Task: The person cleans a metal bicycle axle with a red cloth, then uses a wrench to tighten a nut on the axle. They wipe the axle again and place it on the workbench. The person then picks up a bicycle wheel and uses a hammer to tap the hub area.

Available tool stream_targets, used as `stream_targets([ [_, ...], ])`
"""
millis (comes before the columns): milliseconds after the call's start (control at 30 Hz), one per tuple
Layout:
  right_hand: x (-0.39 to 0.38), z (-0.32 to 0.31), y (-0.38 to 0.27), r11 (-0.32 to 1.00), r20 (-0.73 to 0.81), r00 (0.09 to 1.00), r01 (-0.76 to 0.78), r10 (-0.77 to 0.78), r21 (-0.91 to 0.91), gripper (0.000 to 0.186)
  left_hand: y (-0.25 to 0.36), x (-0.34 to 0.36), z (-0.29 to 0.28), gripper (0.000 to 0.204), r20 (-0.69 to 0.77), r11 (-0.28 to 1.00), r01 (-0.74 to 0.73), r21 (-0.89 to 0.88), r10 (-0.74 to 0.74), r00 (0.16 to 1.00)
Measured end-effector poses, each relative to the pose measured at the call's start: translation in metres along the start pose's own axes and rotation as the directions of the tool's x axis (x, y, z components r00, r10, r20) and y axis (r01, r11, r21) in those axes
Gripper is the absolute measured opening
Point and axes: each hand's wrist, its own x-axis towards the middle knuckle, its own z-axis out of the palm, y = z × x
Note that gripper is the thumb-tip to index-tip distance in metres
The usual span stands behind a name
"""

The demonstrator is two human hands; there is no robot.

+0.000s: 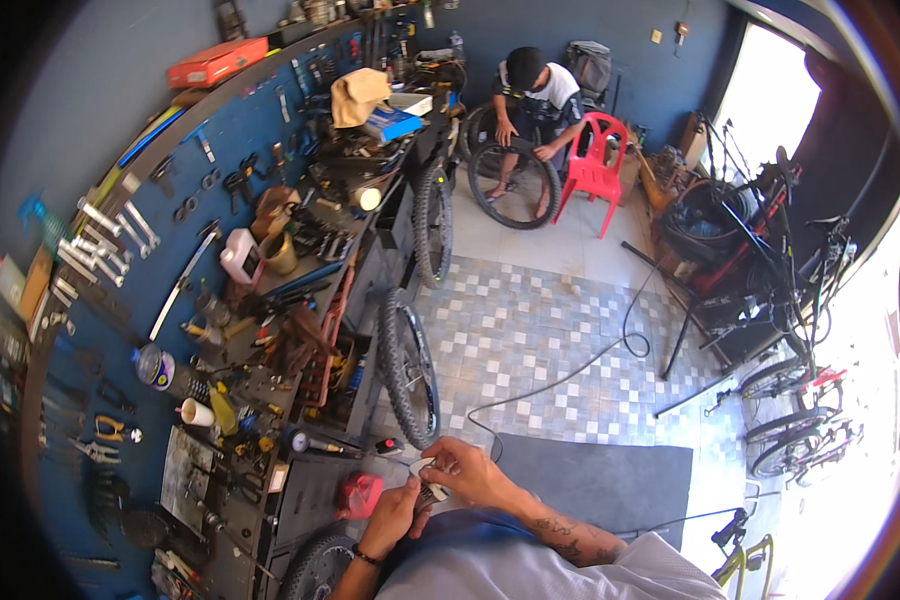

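Close to my body, both hands meet around a small item with a pale top and a darker, ridged-looking lower part; its kind is too small to make out. My left hand grips it from the left, thumb on top, a dark bracelet at the wrist. From the right, my right hand pinches its upper edge with bent fingers. Just beyond them a knobbly bicycle wheel leans against the workbench. A red container sits to the left of my left hand.
A cluttered workbench runs along my left under a wall of wrenches. Farther off, a person handles a wheel beside a red chair. A cable crosses the tiled floor; bicycles stand at right.
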Motion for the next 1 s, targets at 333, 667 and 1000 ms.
stream_targets([
  [333,0.046,-0.123,0.026,0.993,-0.301,0.948,-0.083,0.105,0.084,0.037,0.083,0.144,0.057,0.069,0.201,0.999,-0.012,0.049,0.002,0.980],
  [667,0.241,-0.254,0.052,0.999,-0.089,0.995,-0.046,0.045,-0.011,0.038,0.167,0.332,0.043,0.065,0.177,0.997,-0.052,0.054,0.041,0.983],
  [1000,0.447,-0.362,0.011,0.993,0.210,0.971,0.115,-0.118,0.029,0.044,0.262,0.464,0.002,0.060,-0.131,0.994,-0.103,-0.028,0.099,0.987],
])
